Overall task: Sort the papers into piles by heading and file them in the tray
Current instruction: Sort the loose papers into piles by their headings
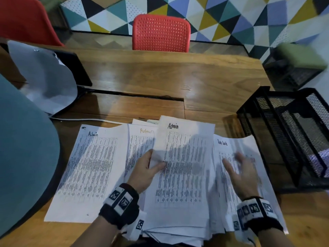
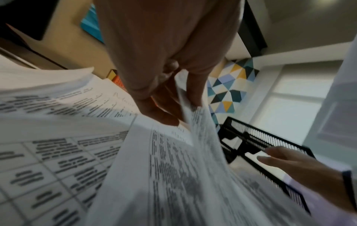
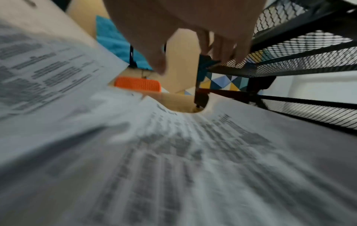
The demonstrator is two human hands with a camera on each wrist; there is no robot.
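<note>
Printed sheets are spread on the wooden table before me. My left hand (image 1: 152,166) pinches the left edge of a sheet headed "Admin" (image 1: 185,157) and holds it lifted over the middle stack; the left wrist view shows thumb and fingers (image 2: 193,91) on that sheet (image 2: 201,137). Two more "Admin" sheets (image 1: 92,166) (image 1: 140,141) lie to the left. My right hand (image 1: 240,170), blurred, hovers with spread fingers just above a sheet headed "Task List" (image 1: 229,150) and holds nothing. The black mesh tray (image 1: 288,132) stands at the right.
A red perforated chair (image 1: 161,32) stands behind the table. A grey sheet-like cover lies over a dark device (image 1: 46,75) at the back left, with a white cable (image 1: 80,119) near it. A teal rounded chair back (image 1: 25,148) fills the left edge.
</note>
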